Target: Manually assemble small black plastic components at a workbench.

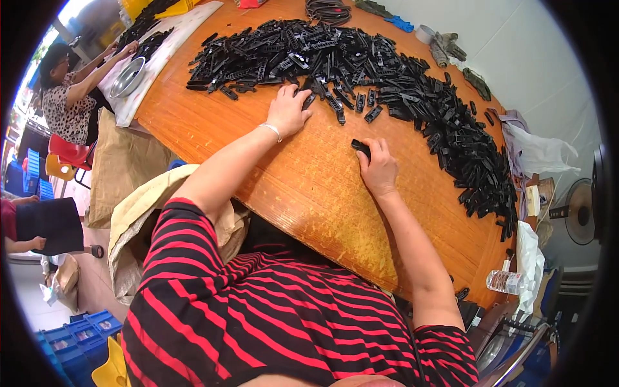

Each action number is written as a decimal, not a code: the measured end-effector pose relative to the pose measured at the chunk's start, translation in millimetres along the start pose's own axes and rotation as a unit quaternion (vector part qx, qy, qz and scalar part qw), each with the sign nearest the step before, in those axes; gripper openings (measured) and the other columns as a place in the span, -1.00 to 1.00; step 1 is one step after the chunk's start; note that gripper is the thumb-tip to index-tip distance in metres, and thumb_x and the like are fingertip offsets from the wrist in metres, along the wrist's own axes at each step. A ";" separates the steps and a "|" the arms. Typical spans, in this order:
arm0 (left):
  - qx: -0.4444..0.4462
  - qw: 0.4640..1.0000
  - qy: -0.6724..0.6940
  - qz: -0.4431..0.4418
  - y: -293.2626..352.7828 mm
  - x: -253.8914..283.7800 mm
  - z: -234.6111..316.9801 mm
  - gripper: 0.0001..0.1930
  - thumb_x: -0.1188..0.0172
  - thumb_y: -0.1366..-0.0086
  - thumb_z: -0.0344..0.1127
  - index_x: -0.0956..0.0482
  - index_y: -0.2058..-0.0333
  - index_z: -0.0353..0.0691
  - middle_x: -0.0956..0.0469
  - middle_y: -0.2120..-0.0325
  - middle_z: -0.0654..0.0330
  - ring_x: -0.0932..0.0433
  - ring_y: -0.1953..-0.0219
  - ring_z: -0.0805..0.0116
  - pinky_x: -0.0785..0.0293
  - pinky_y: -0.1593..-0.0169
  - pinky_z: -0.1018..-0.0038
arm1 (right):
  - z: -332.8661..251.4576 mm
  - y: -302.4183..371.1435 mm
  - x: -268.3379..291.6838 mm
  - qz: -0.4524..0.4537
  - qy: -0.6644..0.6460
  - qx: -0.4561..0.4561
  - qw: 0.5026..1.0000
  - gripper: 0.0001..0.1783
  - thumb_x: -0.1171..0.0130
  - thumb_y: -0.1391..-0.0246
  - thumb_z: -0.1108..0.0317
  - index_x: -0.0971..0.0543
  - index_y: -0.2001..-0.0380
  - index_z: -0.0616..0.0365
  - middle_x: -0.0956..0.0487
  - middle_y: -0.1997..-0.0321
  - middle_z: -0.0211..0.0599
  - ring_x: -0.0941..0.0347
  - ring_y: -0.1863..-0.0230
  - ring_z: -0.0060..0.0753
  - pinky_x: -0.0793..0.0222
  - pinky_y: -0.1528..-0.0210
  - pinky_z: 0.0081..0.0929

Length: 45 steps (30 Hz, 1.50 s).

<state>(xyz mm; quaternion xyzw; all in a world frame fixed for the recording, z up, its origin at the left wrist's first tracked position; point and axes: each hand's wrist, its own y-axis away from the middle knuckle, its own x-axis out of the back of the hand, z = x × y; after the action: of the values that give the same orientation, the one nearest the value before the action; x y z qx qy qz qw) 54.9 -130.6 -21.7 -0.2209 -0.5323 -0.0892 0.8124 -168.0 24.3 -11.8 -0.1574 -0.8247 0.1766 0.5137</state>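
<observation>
A wide curved heap of small black plastic parts (pixel 309 55) covers the far side of the wooden table and runs down its right side. My left hand (pixel 288 115), with a bracelet at the wrist, is at the near edge of the heap. Its fingers are closed round a black plastic part (pixel 308 100) that still lies by the others. In front of me, my right hand (pixel 380 169) rests low over the table and pinches another black plastic part (pixel 361 148) between thumb and fingers. Several loose parts, such as one small black clip (pixel 373 114), lie between the hands and the heap.
An open cloth sack (pixel 122 226) hangs at the table's left edge. A clear plastic bottle (pixel 505 282) lies at the right edge near a fan (pixel 577 211). A coil of cable (pixel 327 11) sits at the back. Another person works at the white-covered table (pixel 151 61) on the left.
</observation>
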 end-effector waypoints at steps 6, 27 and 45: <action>-0.179 0.974 0.121 -0.069 43.0 30.0 7.7 -0.51 -0.28 -0.08 -0.41 -0.46 -0.04 -0.11 -0.34 -0.07 0.01 -0.26 -0.17 -0.03 -0.25 -0.23 0.21 | 2.2 2.3 -1.3 -0.004 -0.012 0.008 1.000 -0.72 -0.28 0.04 0.34 -0.52 0.21 0.10 -0.50 0.23 -0.23 -0.53 0.29 -0.04 -0.47 0.30 -0.26; -0.257 0.965 0.042 0.007 59.7 35.6 50.7 -0.84 -0.30 -0.05 -0.33 -0.57 0.37 -0.21 -0.52 0.22 0.20 -0.35 -0.10 0.09 -0.25 -0.11 0.19 | -53.0 18.3 14.0 -0.046 -0.086 0.071 0.993 -0.71 -0.28 0.01 0.29 -0.53 0.19 0.10 -0.50 0.20 -0.18 -0.54 0.34 -0.04 -0.47 0.31 -0.27; 0.141 0.775 0.549 -0.279 82.0 62.6 58.6 -0.83 -0.24 -0.27 -0.31 -0.52 0.30 -0.31 -0.53 0.50 0.31 -0.50 0.53 0.61 -0.44 0.42 0.67 | -40.2 9.7 29.2 -0.252 -0.255 -0.085 0.930 -0.85 -0.22 -0.09 0.40 -0.61 0.30 0.24 -0.54 0.53 -0.30 -0.46 0.56 -0.47 -0.35 0.51 -0.51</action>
<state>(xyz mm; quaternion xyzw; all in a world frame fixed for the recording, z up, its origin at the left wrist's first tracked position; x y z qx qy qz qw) 63.8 -25.6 32.9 0.1408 -0.0407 -0.3419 0.9283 -143.3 51.0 23.4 0.0623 -0.9524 0.0048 0.2984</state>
